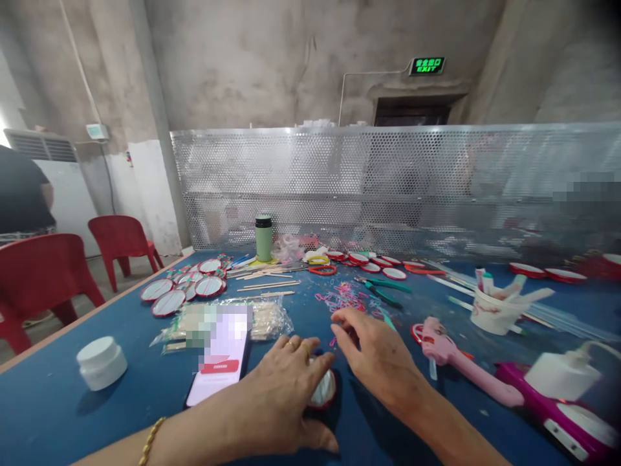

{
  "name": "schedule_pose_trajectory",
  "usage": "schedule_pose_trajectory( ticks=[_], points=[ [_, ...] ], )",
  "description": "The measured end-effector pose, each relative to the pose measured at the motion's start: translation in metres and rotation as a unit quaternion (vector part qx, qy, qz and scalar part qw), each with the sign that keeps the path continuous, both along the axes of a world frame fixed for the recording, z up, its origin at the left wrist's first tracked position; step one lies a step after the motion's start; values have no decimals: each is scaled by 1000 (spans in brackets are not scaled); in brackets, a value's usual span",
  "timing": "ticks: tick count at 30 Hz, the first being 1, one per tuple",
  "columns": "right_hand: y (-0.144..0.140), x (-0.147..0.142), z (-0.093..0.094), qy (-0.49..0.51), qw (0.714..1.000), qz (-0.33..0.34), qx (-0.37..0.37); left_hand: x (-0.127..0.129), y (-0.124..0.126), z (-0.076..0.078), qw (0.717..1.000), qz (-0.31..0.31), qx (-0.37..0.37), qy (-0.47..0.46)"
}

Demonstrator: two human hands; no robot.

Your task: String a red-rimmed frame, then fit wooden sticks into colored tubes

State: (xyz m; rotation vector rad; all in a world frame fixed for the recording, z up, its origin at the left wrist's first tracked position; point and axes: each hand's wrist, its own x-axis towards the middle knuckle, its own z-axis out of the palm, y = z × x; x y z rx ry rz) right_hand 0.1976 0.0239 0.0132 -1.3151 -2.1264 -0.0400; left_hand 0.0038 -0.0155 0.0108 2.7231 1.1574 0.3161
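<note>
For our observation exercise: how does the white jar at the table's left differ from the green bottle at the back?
The white jar is squat and wide; the green bottle is tall and slim. The jar is all white; the bottle is pale green with a dark cap. Both stand upright, closed, on the blue table.

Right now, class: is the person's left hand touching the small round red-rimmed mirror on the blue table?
Touching. The head view shows the left hand lying over the mirror, fingers covering its top.
</note>
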Motion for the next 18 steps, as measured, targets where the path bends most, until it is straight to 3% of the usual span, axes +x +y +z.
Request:
schedule_pose_trajectory(
  ticks=[8, 14, 18],
  points=[
    [-11, -5, 3, 24, 997, 25, 67, 5, 15, 21, 998, -2, 2, 67],
    [-15, -1, 5, 43, 991, 48, 117, 13, 44, 17, 996, -12, 52, 78],
    [-18, 0, 6, 53, 987, 61, 138, 2, 77, 26, 998, -53, -1, 25]
  ],
)
